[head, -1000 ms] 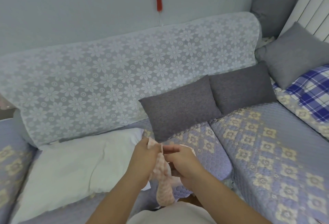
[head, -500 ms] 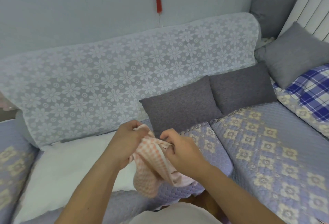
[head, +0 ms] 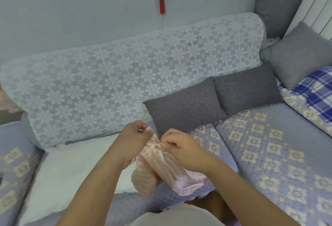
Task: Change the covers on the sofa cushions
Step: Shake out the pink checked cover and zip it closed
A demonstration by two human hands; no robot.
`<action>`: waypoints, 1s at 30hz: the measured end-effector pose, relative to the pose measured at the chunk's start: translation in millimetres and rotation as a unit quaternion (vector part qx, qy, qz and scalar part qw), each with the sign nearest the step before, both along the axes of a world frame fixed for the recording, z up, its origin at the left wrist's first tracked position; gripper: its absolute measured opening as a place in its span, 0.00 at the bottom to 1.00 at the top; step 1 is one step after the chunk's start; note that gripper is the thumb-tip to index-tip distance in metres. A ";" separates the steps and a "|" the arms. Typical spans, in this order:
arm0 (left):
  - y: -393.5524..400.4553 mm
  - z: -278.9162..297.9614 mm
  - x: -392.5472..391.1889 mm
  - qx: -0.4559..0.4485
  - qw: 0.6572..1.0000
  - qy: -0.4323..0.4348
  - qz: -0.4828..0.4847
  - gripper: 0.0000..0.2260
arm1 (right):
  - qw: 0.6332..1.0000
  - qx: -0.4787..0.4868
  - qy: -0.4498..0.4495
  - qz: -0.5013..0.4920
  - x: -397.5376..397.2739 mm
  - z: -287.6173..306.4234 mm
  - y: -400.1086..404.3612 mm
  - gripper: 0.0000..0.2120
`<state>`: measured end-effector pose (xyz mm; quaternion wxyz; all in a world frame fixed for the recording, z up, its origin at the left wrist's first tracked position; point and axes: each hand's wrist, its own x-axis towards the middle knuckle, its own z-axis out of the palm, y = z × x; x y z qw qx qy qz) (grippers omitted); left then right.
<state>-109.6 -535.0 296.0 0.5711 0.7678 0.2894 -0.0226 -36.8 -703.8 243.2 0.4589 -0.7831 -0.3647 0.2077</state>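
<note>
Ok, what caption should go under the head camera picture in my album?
Both hands, left hand and right hand, grip a pink checked cushion cover above a bare white cushion on the sofa.

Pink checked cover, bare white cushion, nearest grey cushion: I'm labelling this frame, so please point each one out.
Pink checked cover (head: 154, 164): head view, on the bunched middle below the hands.
Bare white cushion (head: 75, 170): head view, on its open top face.
Nearest grey cushion (head: 183, 107): head view, on its front face.

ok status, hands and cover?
Left hand and right hand both pinch the pink checked cover. Bare white cushion waits on sofa. Nothing in the way.
</note>
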 end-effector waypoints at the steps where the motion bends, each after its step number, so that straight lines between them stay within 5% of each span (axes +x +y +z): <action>1: -0.9 0.0 -0.4 0.008 1.000 0.000 -0.008 0.06 | 0.999 0.002 0.040 0.004 0.7 2.9 -0.3 0.11; 4: -2.6 0.3 -0.3 -0.006 1.000 0.002 -0.019 0.04 | 0.995 0.001 0.102 0.007 -1.1 4.6 0.0 0.11; 10: -10.7 1.0 0.1 -0.023 1.000 -0.009 0.007 0.04 | 0.970 0.072 -0.093 -0.213 -21.5 -5.7 6.3 0.10; 14: -21.9 -6.3 2.6 -0.037 0.998 -0.023 0.042 0.05 | 0.956 0.076 0.163 -0.234 -31.4 1.6 5.0 0.17; 17: -26.1 -11.5 3.2 -0.010 0.997 -0.035 0.065 0.05 | 0.898 0.125 0.376 -0.190 -36.4 16.1 -0.2 0.15; 24: -34.1 0.2 12.1 0.130 0.988 -0.087 -0.010 0.08 | 0.940 0.101 0.271 -0.178 -24.3 15.8 -6.6 0.07; 30: -44.4 30.5 35.6 0.223 0.962 -0.147 -0.063 0.08 | 0.934 0.163 0.255 -0.189 -11.7 34.8 -5.0 0.06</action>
